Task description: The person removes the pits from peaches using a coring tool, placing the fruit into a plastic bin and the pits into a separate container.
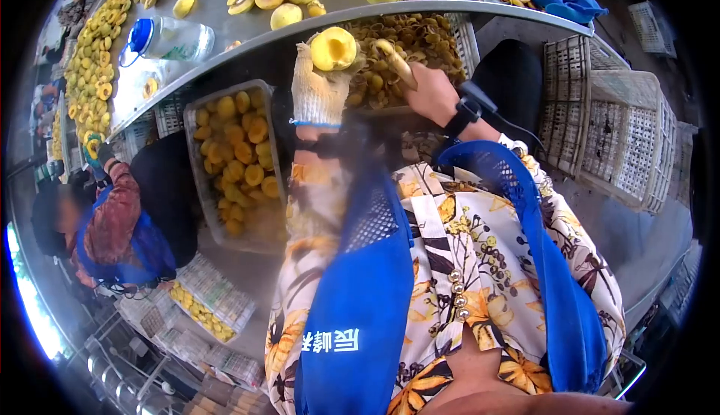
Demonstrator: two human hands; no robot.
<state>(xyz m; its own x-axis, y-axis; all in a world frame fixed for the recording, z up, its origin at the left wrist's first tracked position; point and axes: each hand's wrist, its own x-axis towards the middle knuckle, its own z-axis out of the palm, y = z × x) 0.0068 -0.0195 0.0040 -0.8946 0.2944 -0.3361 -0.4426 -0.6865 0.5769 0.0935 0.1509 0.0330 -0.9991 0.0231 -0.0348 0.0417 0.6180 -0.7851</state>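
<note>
Peach half [334, 49] in gloved left hand [319, 94]; crate [466, 36] beneath, tray [191, 115] beside

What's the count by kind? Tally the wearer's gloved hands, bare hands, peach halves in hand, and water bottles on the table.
Gloved left hand: 1
Bare right hand: 1
Held peach half: 1
Water bottle: 1
Total: 4

Single view on record. The camera rides on the person's head, facing forward and steeply down over the blue apron [360, 295], close to the chest. Lens is a wide fisheye with dark corners. Left hand [319, 92], closed on a peach half [334, 49], and right hand [433, 94], closed on a small tool [397, 62], sit near, upper centre. The worktop [240, 26] edge curves across the top.
</note>
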